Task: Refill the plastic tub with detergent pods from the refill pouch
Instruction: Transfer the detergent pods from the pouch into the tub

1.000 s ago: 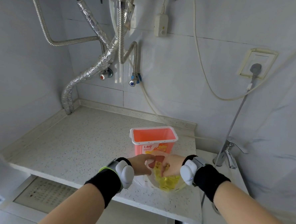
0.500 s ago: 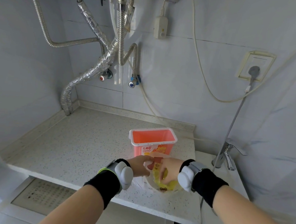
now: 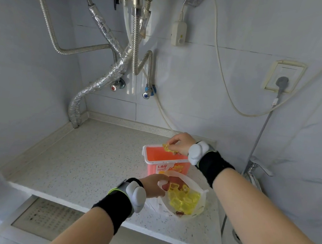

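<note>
The pink plastic tub (image 3: pixel 150 153) stands open on the speckled counter (image 3: pixel 90 159), its lid off. Above its far right rim my right hand (image 3: pixel 181 143) pinches a few yellow detergent pods (image 3: pixel 169 148). In front of the tub lies the white refill pouch (image 3: pixel 198 203), its mouth open and several yellow pods (image 3: pixel 184 198) showing inside. My left hand (image 3: pixel 155 185) grips the pouch's left edge and holds it open.
Foil-wrapped and braided water pipes (image 3: pixel 110 75) run down the back wall to the counter's far left corner. A tap (image 3: pixel 255 167) and basin sit to the right of the counter. A plugged socket (image 3: pixel 281 80) with a cable hangs on the right wall.
My right hand has come up out of the pouch with pods and moved back over the tub. My left hand has stayed on the pouch's edge.
</note>
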{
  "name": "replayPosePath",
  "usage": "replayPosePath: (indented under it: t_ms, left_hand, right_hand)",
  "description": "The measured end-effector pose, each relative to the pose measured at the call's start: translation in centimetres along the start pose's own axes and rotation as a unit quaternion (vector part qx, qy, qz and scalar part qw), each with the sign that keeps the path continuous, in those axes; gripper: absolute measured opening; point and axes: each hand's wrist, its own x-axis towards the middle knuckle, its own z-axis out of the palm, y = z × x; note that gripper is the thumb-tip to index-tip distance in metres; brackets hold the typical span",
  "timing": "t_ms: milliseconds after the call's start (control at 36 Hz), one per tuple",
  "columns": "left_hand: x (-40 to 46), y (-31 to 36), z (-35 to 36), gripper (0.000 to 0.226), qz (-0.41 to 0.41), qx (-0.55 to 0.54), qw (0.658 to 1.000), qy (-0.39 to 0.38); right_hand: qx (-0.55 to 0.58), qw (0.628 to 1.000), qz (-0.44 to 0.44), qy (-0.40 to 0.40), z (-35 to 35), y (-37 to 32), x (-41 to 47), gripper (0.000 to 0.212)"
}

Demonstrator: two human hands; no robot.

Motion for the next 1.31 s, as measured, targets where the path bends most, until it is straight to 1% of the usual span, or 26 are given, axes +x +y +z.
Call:
replayPosePath:
  t_ms: [56,167,222,278,361,389,417,445,500,584,667,723,750,806,889,1000,1056,1139,1195,1306]
  left_hand:
    - [0.0,-0.1,0.1,0.057,0.002,-0.004,1.000,-0.001]
    - [0.0,-0.5,0.1,0.056,0.009,-0.012,1.000,0.000]
    - [0.1,-0.6,0.1,0.055,0.013,-0.014,1.000,0.002]
    - [0.2,-0.6,0.1,0.054,0.015,-0.018,1.000,0.003]
    - [0.0,-0.5,0.1,0.053,0.014,-0.014,1.000,0.006]
    - [0.0,-0.4,0.2,0.053,0.013,-0.012,1.000,0.006]
    - [0.0,-0.4,0.2,0.052,0.012,-0.012,1.000,0.008]
    - [0.0,-0.3,0.2,0.051,0.011,-0.010,1.000,0.008]
    - [0.2,-0.2,0.3,0.050,0.012,-0.013,1.000,0.015]
    - [0.5,0.1,0.2,0.046,0.016,-0.015,0.999,0.031]
    - [0.8,0.5,0.4,0.042,0.017,-0.007,0.999,0.031]
    - [0.9,0.6,0.5,0.040,0.013,0.001,1.000,0.027]
    - [0.9,0.6,0.6,0.039,0.013,0.005,1.000,0.024]
    - [0.8,0.7,0.6,0.040,0.010,0.013,1.000,0.017]
    - [0.7,0.6,0.5,0.045,0.007,0.014,1.000,0.011]
    - [0.8,0.2,0.4,0.055,0.003,0.003,1.000,0.021]
    - [0.7,-0.2,0.5,0.058,0.019,-0.012,0.999,0.024]
    - [0.5,-0.3,0.6,0.060,0.043,-0.037,0.998,0.030]
    - [0.3,0.0,0.8,0.064,0.060,-0.033,0.997,0.028]
    - [0.6,0.1,1.0,0.074,0.074,-0.017,0.997,0.020]
  right_hand:
    - [-0.027,0.999,-0.009,-0.018,1.1,0.2,0.2,0.020]
    - [-0.100,0.990,-0.025,-0.097,2.3,0.4,0.1,0.049]
    - [-0.114,0.988,-0.027,-0.099,2.1,0.8,0.0,0.055]
    - [-0.097,0.993,-0.031,-0.061,1.5,1.1,-0.3,0.046]
    - [-0.031,0.998,-0.051,0.026,-0.2,1.2,-1.6,0.017]
    - [-0.025,0.997,-0.055,0.040,-1.0,1.4,-2.2,0.016]
    - [-0.029,0.998,-0.052,0.038,-1.7,1.6,-2.9,0.020]
    - [-0.042,0.998,-0.035,0.020,-2.4,2.1,-3.6,0.026]
    - [-0.115,0.992,0.020,-0.037,-3.5,3.3,-5.1,0.039]
    - [-0.219,0.960,0.111,-0.137,-3.8,5.2,-7.3,0.051]
    - [-0.251,0.928,0.169,-0.216,-3.1,6.6,-9.3,0.048]
    - [-0.207,0.926,0.203,-0.241,-2.5,7.4,-9.9,0.039]
    - [-0.186,0.927,0.213,-0.245,-2.2,7.7,-10.0,0.029]
    - [-0.161,0.938,0.211,-0.221,-2.2,7.8,-9.9,0.011]
    - [-0.146,0.960,0.175,-0.166,-3.1,6.9,-9.3,0.012]
    - [-0.145,0.970,0.126,-0.149,-5.5,4.3,-9.0,0.006]
    - [-0.115,0.981,0.093,-0.127,-6.6,2.4,-9.0,0.005]
    - [-0.035,0.995,0.041,-0.090,-7.4,0.0,-9.2,0.006]
    - [-0.013,0.996,0.032,-0.080,-7.4,-0.6,-9.1,0.010]
    - [-0.031,0.995,0.035,-0.084,-6.7,-0.4,-8.7,0.010]
